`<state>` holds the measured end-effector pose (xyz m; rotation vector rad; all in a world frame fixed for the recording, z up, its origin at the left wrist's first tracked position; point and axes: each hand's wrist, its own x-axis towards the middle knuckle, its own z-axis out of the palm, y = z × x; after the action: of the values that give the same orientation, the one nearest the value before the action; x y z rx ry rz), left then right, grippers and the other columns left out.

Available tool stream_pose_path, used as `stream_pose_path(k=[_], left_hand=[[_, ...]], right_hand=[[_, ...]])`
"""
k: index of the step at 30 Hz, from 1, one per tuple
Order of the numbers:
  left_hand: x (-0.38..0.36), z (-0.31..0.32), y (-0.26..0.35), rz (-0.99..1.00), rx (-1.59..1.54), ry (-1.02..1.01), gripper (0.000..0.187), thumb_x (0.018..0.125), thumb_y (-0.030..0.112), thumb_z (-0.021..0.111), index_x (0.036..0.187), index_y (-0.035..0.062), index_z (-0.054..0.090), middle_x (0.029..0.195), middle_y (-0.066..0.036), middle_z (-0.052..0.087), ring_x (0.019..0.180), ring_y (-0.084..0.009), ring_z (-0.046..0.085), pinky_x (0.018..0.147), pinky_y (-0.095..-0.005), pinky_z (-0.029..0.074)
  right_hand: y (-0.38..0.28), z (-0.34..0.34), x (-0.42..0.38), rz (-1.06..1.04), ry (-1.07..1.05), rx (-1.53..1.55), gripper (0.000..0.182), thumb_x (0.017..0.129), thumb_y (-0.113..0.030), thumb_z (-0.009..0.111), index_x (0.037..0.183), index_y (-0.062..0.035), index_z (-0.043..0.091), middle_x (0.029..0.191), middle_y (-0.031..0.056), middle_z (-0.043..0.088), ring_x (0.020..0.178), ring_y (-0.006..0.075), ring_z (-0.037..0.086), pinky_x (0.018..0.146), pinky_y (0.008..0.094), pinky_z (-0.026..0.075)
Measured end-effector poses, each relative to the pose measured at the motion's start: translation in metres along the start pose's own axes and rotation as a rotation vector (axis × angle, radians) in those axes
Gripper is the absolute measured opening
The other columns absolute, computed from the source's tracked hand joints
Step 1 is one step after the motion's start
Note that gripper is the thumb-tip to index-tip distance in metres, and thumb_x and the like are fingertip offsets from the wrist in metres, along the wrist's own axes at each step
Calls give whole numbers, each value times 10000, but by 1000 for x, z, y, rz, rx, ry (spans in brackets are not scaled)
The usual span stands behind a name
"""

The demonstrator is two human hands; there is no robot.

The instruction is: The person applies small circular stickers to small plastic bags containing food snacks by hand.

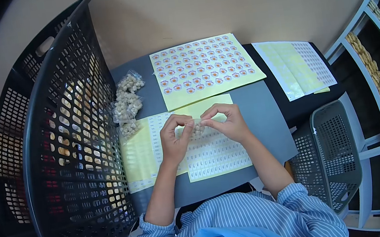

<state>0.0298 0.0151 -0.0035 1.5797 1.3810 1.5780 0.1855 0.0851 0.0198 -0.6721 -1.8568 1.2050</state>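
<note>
Both my hands meet over a label sheet (219,155) on the grey table. My left hand (177,137) pinches the top edge of a small clear bag of pale pieces (197,131) from the left. From the right, my right hand (225,123) pinches the same edge, its fingertips close to the left ones. The bag hangs below the fingertips, partly hidden by them. Behind my hands lies a yellow sheet with rows of round orange-and-white stickers (202,66). Several similar filled bags (126,103) are piled at the table's left back edge.
A tall dark basket (72,134) with packed items stands against the table's left side. Another printed sheet (294,67) lies on a black surface at the right. Below it is a green-grey basket (338,147), beside a pale rack (359,55) with hanging strings of items.
</note>
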Motion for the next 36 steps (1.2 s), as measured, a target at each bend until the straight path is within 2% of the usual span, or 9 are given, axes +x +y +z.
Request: stream_pose_path(k=[3, 6, 8, 10, 11, 14, 20, 26, 36], left_hand=[[-2, 3, 10, -214, -399, -94, 315, 824, 93, 545, 1109, 14, 436, 1054, -91, 510, 986, -180, 515, 800, -298, 452], [-4, 1, 3, -338, -480, -130, 297, 836, 106, 533, 1099, 12, 431, 1050, -98, 515, 988, -168, 511, 767, -297, 480], [-4, 0, 1, -302, -462, -79, 263, 866, 130, 486, 1087, 2, 427, 1033, -100, 526, 962, -176, 534, 719, -294, 499], [-5, -6, -2, -406, -641, 19, 247, 907, 195, 396, 1077, 18, 421, 1010, -95, 519, 914, -200, 561, 723, -302, 493], [-6, -7, -5, -430, -699, 49, 279, 923, 231, 344, 1080, 15, 426, 995, -100, 532, 892, -211, 570, 714, -307, 496], [-9, -7, -10, -521, -888, 73, 300, 922, 245, 346, 1089, 9, 427, 1005, -114, 535, 879, -219, 573, 731, -323, 496], [-11, 2, -5, -623, -898, 8, 313, 925, 250, 333, 1094, 3, 424, 1022, -138, 525, 896, -233, 568, 800, -351, 486], [-10, 6, -8, -636, -872, -28, 269, 929, 216, 329, 1072, 6, 416, 1015, -113, 511, 927, -220, 553, 846, -338, 474], [-8, 7, -5, -659, -876, -35, 254, 931, 209, 324, 1048, 2, 412, 1032, -103, 499, 947, -188, 542, 870, -328, 465]], right_hand=[[7, -2, 0, 62, 21, 96, 73, 700, -48, 669, 743, -1, 633, 731, 74, 630, 701, 116, 586, 692, 245, 448], [4, -6, 0, 97, 25, 191, 133, 723, -45, 642, 849, -5, 626, 832, 92, 629, 782, 130, 589, 735, 263, 449], [-2, -11, -1, 91, 29, 229, 177, 739, -43, 623, 913, -7, 616, 895, 103, 626, 834, 145, 590, 761, 275, 448], [-7, -27, -7, 42, 105, -97, 256, 766, -48, 582, 1018, -2, 571, 1012, 124, 595, 937, 196, 571, 819, 313, 433], [-9, -36, -12, 61, 61, -337, 266, 773, -62, 565, 1030, 5, 558, 1055, 140, 577, 993, 255, 548, 862, 356, 416], [11, -48, -31, 38, 7, -529, 287, 773, -80, 562, 1048, 3, 550, 1098, 152, 551, 1044, 284, 514, 926, 381, 373], [16, -42, -40, -3, -95, -616, 293, 770, -94, 577, 1051, -14, 559, 1130, 120, 538, 1095, 255, 478, 1001, 384, 292], [23, -42, -42, 1, -81, -605, 294, 745, -91, 616, 1031, -30, 583, 1097, 107, 564, 1088, 238, 491, 991, 430, 295], [26, -40, -44, -15, -18, -571, 241, 730, -53, 624, 969, -37, 590, 1037, 94, 595, 1036, 241, 531, 988, 436, 298]])
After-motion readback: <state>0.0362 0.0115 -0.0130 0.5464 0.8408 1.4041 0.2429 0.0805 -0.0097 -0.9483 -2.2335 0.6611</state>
